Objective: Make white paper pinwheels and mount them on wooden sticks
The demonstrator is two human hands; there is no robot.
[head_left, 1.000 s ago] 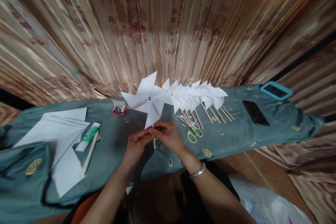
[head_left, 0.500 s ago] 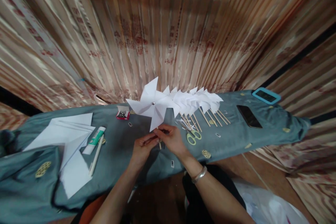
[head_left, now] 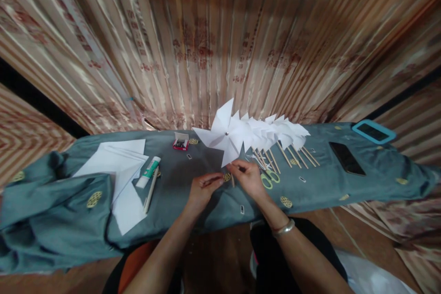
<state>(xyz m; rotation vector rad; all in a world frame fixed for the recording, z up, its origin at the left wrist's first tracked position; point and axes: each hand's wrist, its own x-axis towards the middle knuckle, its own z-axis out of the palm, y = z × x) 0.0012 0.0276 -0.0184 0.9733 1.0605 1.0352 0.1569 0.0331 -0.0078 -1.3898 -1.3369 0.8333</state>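
Note:
A white paper pinwheel (head_left: 226,134) with a shiny pin at its centre faces up above the cloth. My right hand (head_left: 248,179) is closed on its wooden stick just below the blades, and the stick's lower end sticks out under the fingers. Left of the stick, my left hand (head_left: 206,188) is apart from it, thumb and fingers drawn together with nothing visible in them. Behind and to the right, several finished pinwheels (head_left: 289,133) lie overlapping in a row. Green-handled scissors (head_left: 270,178) lie close by my right hand.
On the grey-green cloth (head_left: 172,193) at left lie white paper sheets (head_left: 129,202), a glue stick (head_left: 149,172) and a pen (head_left: 150,190). A small red box of pins (head_left: 181,141) stands open further back. A black phone (head_left: 347,158) and a blue-framed device (head_left: 374,132) are at right.
My left hand has let go of the pinwheel's stick and drawn off to the left. My right hand still holds it. The whole view has shifted, so things appear further right.

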